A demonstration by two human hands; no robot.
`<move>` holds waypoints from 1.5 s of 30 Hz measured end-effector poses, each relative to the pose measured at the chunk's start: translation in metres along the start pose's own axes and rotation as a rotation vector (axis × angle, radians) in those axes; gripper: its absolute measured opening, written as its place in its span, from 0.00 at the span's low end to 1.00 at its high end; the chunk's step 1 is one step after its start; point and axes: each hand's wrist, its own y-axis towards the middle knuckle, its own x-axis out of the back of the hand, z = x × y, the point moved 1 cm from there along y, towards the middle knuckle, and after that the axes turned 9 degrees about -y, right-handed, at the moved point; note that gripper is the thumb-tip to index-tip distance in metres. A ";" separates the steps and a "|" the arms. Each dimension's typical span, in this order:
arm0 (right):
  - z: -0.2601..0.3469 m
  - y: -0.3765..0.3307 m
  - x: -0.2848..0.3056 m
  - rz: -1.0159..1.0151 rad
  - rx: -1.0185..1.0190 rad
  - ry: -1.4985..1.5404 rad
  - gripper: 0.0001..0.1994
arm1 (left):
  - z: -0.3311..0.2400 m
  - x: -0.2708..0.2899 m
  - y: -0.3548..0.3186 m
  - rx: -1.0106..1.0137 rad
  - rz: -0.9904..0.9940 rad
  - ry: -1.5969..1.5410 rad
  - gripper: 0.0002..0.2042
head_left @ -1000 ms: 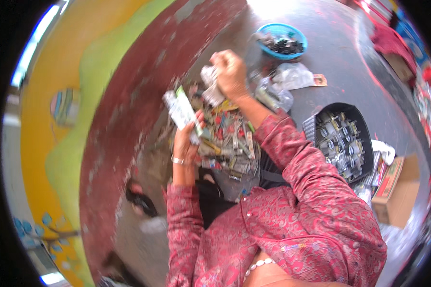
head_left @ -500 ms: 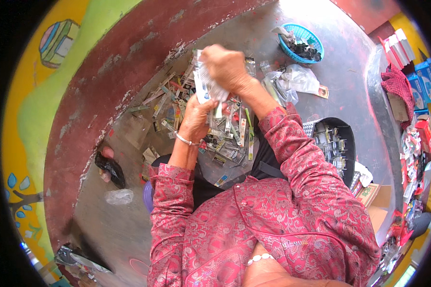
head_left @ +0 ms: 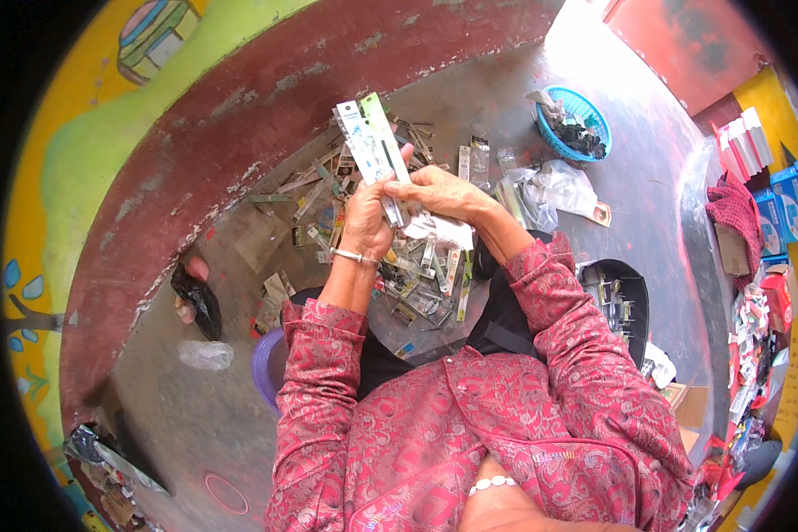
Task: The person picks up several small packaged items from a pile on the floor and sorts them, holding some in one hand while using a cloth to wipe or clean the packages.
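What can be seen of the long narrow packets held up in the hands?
The long packets are a few flat, narrow strips, white and light green, seemingly card or plastic backing with small print too fine to make out. They stand fanned, tilted up and to the left above the lap. The left hand grips their lower ends; the right hand pinches them from the other side. Their contents cannot be told.

blue basket [head_left: 594, 124] | black tray [head_left: 634, 297] | purple bowl [head_left: 264, 365] | cardboard box [head_left: 692, 410]
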 end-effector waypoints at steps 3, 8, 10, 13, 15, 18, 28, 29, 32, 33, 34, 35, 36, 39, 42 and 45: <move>0.007 -0.008 0.002 0.097 0.069 0.157 0.18 | -0.002 -0.013 -0.009 0.093 -0.029 -0.050 0.23; 0.009 -0.016 0.007 0.162 0.148 0.249 0.14 | -0.004 -0.021 -0.012 0.161 0.046 -0.105 0.23; 0.009 -0.019 0.006 0.171 0.147 0.277 0.13 | -0.009 -0.021 -0.013 0.186 0.054 -0.063 0.25; 0.013 -0.027 0.006 0.239 0.142 0.295 0.13 | -0.024 -0.010 -0.005 0.192 0.062 0.012 0.29; 0.006 -0.027 -0.001 0.316 0.108 0.188 0.13 | -0.033 -0.014 -0.005 0.183 0.050 -0.096 0.29; -0.001 -0.025 -0.008 0.377 0.121 0.110 0.12 | -0.039 -0.011 0.000 0.248 0.084 -0.174 0.27; 0.015 -0.034 0.008 0.228 0.032 0.000 0.19 | -0.046 -0.003 0.003 0.156 0.033 -0.157 0.10; 0.013 -0.034 0.019 0.103 0.046 -0.067 0.19 | -0.046 -0.002 0.003 0.125 -0.011 -0.125 0.09; 0.011 -0.025 0.056 -0.339 0.081 0.078 0.14 | -0.041 0.002 0.004 0.108 -0.081 -0.049 0.09; 0.017 -0.031 0.058 -0.475 0.156 0.130 0.12 | -0.037 0.003 0.005 0.119 -0.066 -0.029 0.10; 0.028 -0.030 0.050 -0.689 0.292 0.178 0.10 | -0.032 0.001 0.005 0.120 -0.089 0.008 0.10; 0.039 -0.029 0.037 -0.851 0.395 0.034 0.09 | -0.026 -0.004 0.006 0.126 -0.113 0.046 0.11; 0.046 -0.025 0.024 -1.005 0.497 -0.112 0.08 | -0.021 -0.006 0.005 0.132 -0.140 0.088 0.11; 0.037 -0.005 -0.020 -0.974 0.670 -0.695 0.07 | -0.012 0.010 0.014 0.159 -0.161 -0.127 0.12; 0.020 0.001 -0.030 -0.767 0.637 -0.922 0.09 | -0.025 0.020 0.018 0.083 -0.133 -0.175 0.12; 0.014 -0.026 -0.021 -0.543 0.484 -0.869 0.08 | -0.058 0.013 0.013 -0.116 -0.226 -0.185 0.11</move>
